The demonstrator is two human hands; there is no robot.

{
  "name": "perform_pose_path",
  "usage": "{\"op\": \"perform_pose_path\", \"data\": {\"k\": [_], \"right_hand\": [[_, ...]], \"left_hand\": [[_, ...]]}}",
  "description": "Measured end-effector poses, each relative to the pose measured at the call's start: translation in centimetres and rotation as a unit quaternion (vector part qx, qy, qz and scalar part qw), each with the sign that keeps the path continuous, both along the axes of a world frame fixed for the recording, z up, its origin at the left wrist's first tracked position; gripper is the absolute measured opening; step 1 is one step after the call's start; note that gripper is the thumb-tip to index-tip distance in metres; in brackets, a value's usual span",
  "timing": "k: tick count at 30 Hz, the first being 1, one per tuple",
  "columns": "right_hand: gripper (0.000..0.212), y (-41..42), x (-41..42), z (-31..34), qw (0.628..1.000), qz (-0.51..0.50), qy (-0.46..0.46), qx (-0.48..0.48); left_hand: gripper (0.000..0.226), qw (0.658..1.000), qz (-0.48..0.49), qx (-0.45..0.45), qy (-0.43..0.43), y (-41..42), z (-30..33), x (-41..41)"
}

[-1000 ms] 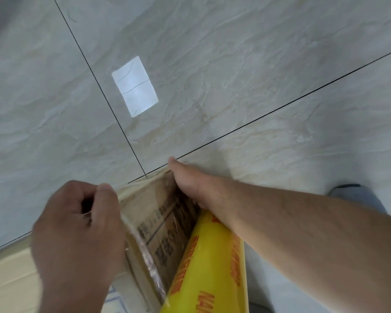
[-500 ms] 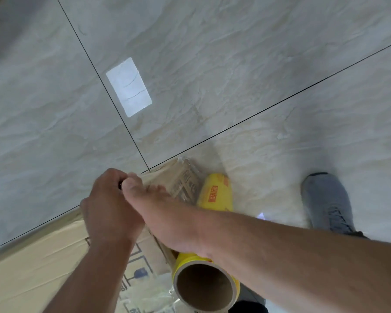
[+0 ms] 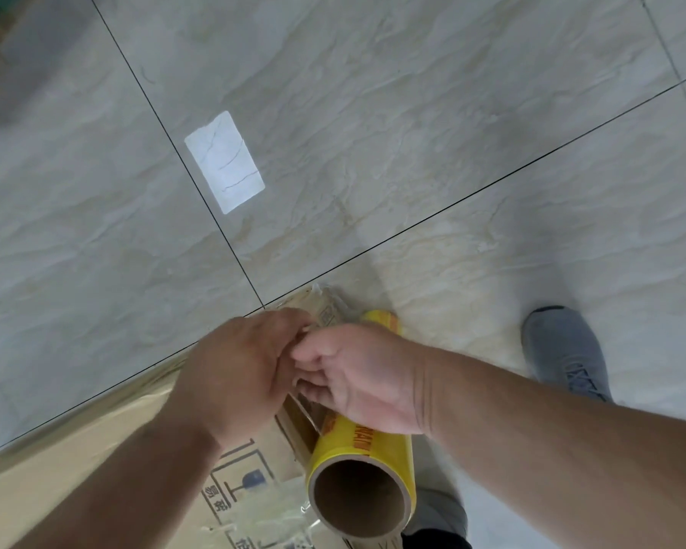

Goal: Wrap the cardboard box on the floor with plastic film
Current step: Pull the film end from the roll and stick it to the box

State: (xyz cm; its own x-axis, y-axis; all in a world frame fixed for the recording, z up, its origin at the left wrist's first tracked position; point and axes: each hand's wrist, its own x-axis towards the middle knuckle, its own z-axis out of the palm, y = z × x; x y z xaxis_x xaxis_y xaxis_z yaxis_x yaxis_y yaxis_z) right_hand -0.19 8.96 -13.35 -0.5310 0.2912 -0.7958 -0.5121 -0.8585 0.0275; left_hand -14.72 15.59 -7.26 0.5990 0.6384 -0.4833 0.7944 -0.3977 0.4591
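Note:
The cardboard box [image 3: 96, 481] lies on the floor at the lower left, its top glossy under clear plastic film [image 3: 254, 513] that bunches near the printed marks. A yellow film roll [image 3: 357, 449] leans against the box's right side, its open cardboard core facing me. My left hand [image 3: 238, 370] curls over the box's top edge near the far corner and grips the film there. My right hand [image 3: 357, 378] lies above the roll, fingers curled against my left hand, pinching the film between them. What the fingertips hold is partly hidden.
Glossy marble floor tiles with dark grout lines fill the view, with a bright light reflection [image 3: 224, 160] at the upper left. My grey shoe [image 3: 563, 350] stands right of the roll. A second grey shoe [image 3: 436, 517] shows just below the roll's end.
My right hand has left the box's far corner and come back to meet my left hand at the top edge. The view has shifted, so the roll's open end and a shoe now show.

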Motion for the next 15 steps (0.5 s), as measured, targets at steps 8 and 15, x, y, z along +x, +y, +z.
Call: {"op": "perform_pose_path", "data": {"k": [8, 15], "right_hand": [[0.012, 1.5, -0.6, -1.9, 0.987, 0.021, -0.152, -0.045], [0.094, 4.7, -2.5, -3.0, 0.973, 0.187, -0.131, 0.042]], "left_hand": [[0.032, 0.95, -0.263, 0.166, -0.038, 0.2, -2.2, -2.7], [0.033, 0.945, -0.256, 0.181, -0.092, 0.5, -3.3, -2.6]]}}
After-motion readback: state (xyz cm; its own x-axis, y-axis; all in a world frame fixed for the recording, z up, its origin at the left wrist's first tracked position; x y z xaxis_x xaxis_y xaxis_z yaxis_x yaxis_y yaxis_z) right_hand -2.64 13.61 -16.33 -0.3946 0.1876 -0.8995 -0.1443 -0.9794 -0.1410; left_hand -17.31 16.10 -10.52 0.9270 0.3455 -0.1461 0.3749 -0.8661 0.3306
